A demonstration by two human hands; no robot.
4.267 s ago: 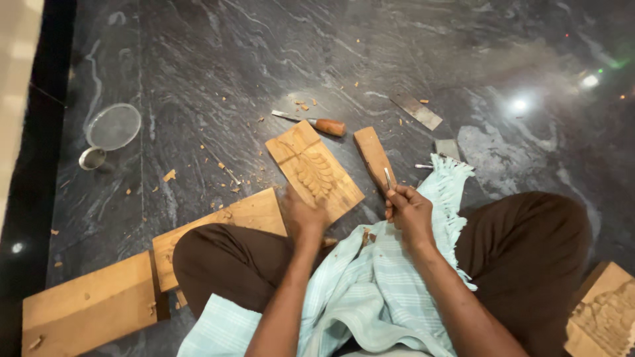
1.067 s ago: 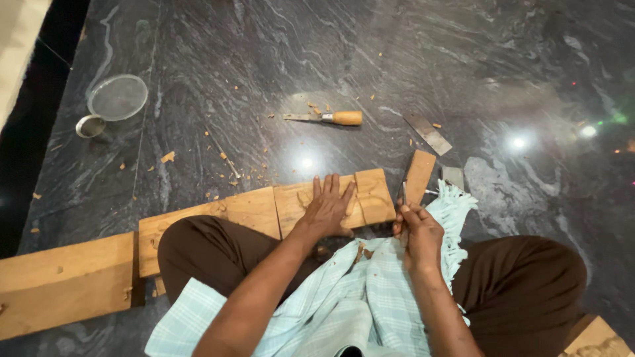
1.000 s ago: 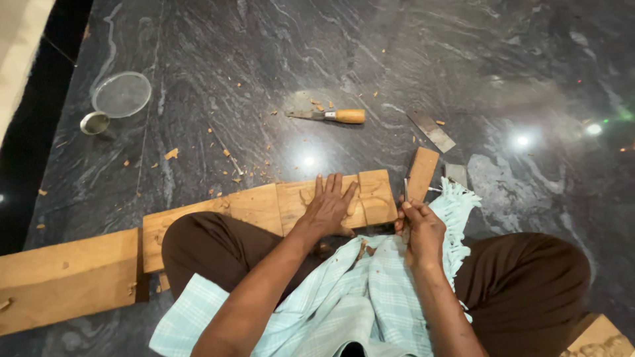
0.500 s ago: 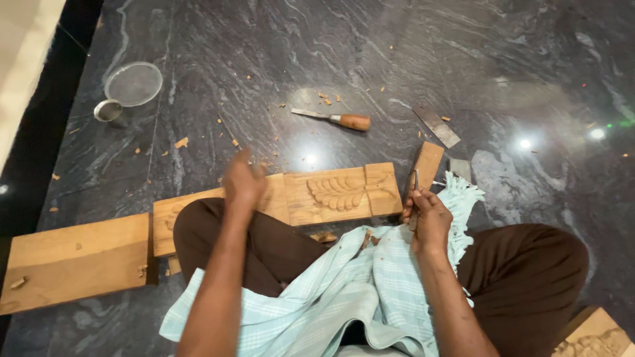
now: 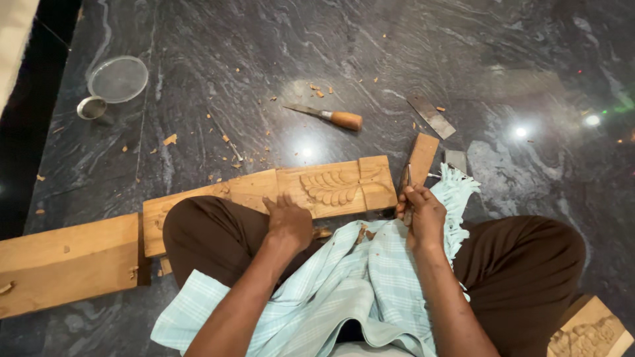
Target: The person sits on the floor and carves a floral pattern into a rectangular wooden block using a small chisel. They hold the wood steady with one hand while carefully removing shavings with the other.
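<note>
I sit on a dark stone floor with a pale checked cloth (image 5: pixel 344 277) over my lap. A carved wooden panel (image 5: pixel 334 188) with a leaf pattern lies just in front of my knees. My left hand (image 5: pixel 289 221) rests knuckles-up on the panel's near edge, fingers curled, nothing visible in it. My right hand (image 5: pixel 421 213) is closed around a thin metal carving tool (image 5: pixel 409 180) whose blade points up and away, next to the panel's right end.
A wooden-handled chisel (image 5: pixel 329 116) and a flat metal blade (image 5: pixel 431 116) lie farther out. A small wood block (image 5: pixel 422 158), long planks (image 5: pixel 66 261), a round strainer (image 5: pixel 118 79) with a small metal cup (image 5: pixel 91 107), another carved piece (image 5: pixel 587 330) and scattered chips surround me.
My left hand left the panel, swung up to the left, and has come back down onto the panel's near edge. The panel lies flat, turned crosswise since the earliest frame. My right hand stays on its tool.
</note>
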